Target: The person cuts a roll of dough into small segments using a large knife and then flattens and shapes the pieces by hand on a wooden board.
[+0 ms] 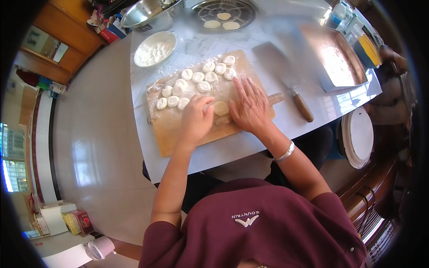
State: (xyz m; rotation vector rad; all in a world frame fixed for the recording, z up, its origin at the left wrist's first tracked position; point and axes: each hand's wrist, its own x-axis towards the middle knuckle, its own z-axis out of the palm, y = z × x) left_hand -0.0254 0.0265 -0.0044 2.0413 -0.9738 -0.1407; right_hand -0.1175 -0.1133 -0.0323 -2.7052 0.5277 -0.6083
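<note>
A floured wooden board point(174, 134) lies tilted on the table before me. On it rests a flattened dough round point(221, 109), between my two hands. My left hand point(198, 117) is at the round's left edge, its thumb and fingers curled; the fingertips seem to pinch the dough. Under the palm of my right hand point(249, 105) lies a wooden rolling pin point(276, 98), its end sticking out to the right. Several small floured dough pieces point(198, 77) sit along the board's far side. Beyond them stands a white bowl of flour point(155, 49).
A cleaver point(301, 105) with a wooden handle lies right of the board. A round metal steamer tray point(248, 15) holds three dough wrappers point(212, 24) at the back. Beside it is a steel basin point(150, 20). A rectangular pan point(342, 60) stands at the right.
</note>
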